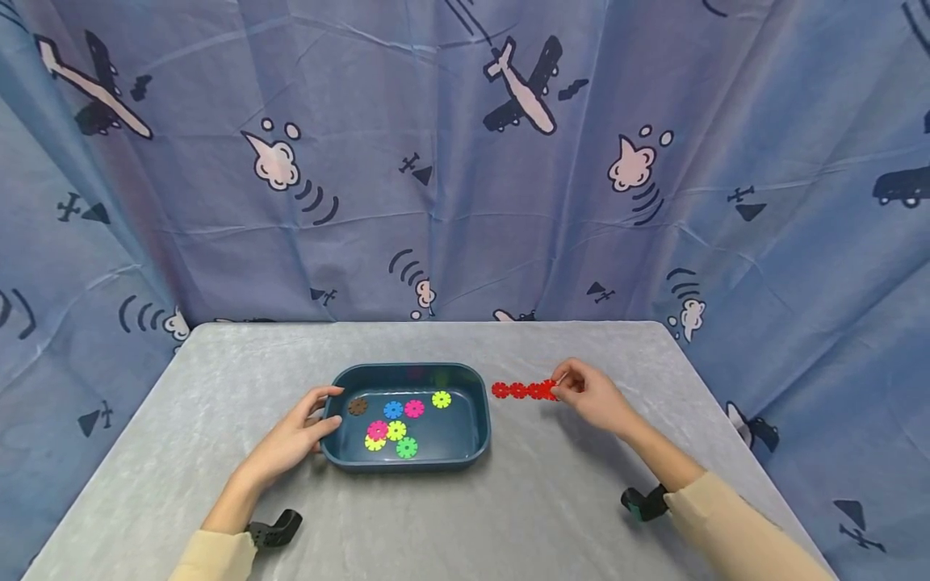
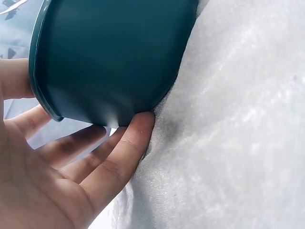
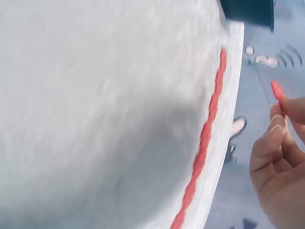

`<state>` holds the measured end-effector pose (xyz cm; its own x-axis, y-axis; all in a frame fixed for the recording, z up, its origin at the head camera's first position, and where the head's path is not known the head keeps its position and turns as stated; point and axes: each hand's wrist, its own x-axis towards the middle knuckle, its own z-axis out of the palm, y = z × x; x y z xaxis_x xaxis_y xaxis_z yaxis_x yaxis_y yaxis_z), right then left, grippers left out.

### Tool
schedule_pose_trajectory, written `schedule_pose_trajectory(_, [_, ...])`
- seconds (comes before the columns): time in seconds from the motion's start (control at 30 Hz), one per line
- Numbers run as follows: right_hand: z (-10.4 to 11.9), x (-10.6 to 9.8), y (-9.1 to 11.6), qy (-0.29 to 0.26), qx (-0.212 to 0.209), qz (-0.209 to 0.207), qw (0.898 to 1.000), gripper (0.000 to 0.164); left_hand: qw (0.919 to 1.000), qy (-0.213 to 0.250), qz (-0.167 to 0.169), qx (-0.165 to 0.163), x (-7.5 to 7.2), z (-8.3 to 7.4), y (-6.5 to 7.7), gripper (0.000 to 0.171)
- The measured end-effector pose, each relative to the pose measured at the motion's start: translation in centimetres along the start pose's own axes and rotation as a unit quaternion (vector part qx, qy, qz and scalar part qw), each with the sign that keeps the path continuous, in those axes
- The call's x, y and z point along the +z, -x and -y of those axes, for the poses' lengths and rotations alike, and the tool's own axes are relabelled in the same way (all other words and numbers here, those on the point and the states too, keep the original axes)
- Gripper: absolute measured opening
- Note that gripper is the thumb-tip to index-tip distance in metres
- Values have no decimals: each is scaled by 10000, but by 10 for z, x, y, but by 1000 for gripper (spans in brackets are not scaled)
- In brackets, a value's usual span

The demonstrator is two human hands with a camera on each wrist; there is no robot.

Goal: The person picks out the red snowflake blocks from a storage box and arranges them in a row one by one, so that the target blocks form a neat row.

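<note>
In the head view my left hand grips the left end of a dark teal plastic tray. Its thumb and forefinger reach over the rim, while the left wrist view has other fingers against the tray's outer wall. My right hand pinches a small red notched disc between thumb and fingertips, raised above the table. Under and left of that hand, a line of several red notched discs lies on the cloth, right of the tray. The right wrist view shows this red line edge-on.
Several notched discs lie in the tray: a brown disc, a blue disc, a green disc, plus pink and yellow ones. A pale grey cloth covers the table. Behind it hangs a blue printed curtain.
</note>
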<state>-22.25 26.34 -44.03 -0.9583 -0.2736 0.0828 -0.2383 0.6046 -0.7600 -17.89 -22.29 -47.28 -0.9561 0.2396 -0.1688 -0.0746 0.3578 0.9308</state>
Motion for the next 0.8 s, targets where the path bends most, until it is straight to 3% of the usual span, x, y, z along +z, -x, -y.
schedule_pose_trajectory(0.43, [-61, -45, 15, 22, 804, -695, 9943, 21, 9999, -133, -5, 32, -1, 0, 1, 54])
schedule_pose_trajectory(0.8, [-97, -64, 23, 343, 992, -768, 9915, 20, 9997, -244, -22, 71, -1, 0, 0, 53])
